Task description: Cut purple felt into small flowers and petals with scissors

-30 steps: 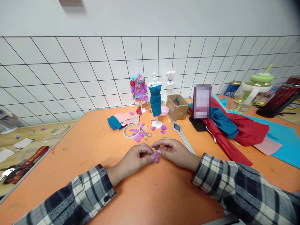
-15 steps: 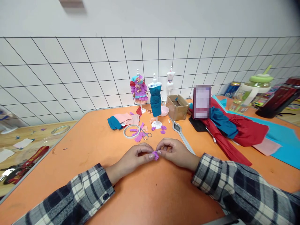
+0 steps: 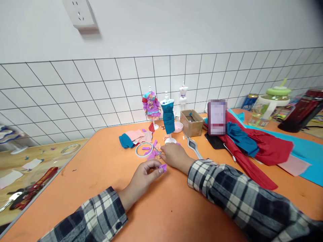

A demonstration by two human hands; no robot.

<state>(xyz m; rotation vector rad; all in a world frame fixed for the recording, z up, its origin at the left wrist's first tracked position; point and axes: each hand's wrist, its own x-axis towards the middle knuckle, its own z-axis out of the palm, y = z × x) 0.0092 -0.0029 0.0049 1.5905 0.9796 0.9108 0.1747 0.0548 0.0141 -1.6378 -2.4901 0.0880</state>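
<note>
My left hand [image 3: 146, 174] pinches a small crumpled piece of purple crepe paper [image 3: 163, 167] between thumb and fingertips, just above the orange table. My right hand [image 3: 175, 155] reaches forward over the handles of the small scissors [image 3: 158, 153]. Its fingertips are partly hidden, so their grip on the scissors is unclear. A white roll of tape [image 3: 136, 150] lies left of the scissors, around and beside purple paper scraps [image 3: 152, 155]. Behind my right hand stands a mini dress form in a teal wrap [image 3: 168, 117], its base partly covered by the hand.
A dress form in a purple ruffled dress [image 3: 152, 107] and a bare white one [image 3: 183, 91] stand behind. Nearby are folded crepe paper [image 3: 135, 135], a pink bowl [image 3: 178, 127], a cardboard box [image 3: 192, 129] and a phone [image 3: 217, 117]. Red crepe paper [image 3: 275, 148], a jug [image 3: 271, 104] and a dark red flask [image 3: 300, 111] lie rightward.
My right hand has let go of the purple piece and moved forward and left to the scissors. My left hand still holds the piece. The view has tilted up.
</note>
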